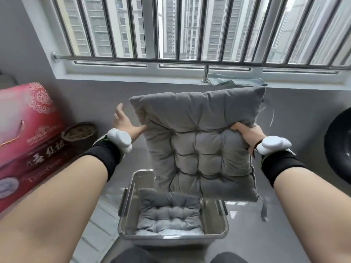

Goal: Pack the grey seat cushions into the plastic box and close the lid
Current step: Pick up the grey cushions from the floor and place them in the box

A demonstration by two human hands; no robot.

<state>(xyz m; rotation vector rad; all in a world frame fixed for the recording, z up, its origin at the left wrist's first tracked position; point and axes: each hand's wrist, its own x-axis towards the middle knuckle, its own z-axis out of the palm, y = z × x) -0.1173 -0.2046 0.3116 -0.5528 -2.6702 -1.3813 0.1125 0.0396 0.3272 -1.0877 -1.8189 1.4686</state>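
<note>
Nearest to me, low in the frame's middle, I see the clear plastic box [171, 236] standing open on the grey floor, with one grey seat cushion [170, 215] already lying folded inside it against the left wall. Above the box, filling the centre of the frame, a second grey cushion [199, 141] hangs upright and tilted a little, its lower edge overlapping the box's far rim, with tie straps dangling at its right side. My right hand [247, 133], right of centre, grips the cushion's right edge, fingers curled round the padding. My left hand [126, 122], left of centre, has its fingers spread and holds nothing; its fingertips touch the cushion's left edge. Both wrists carry black bands with white pieces. At the left edge sits a red gift carton [28, 137], with a dark round pot [79, 131] just behind it. Farthest off, across the top, runs the barred window [190, 29].
</note>
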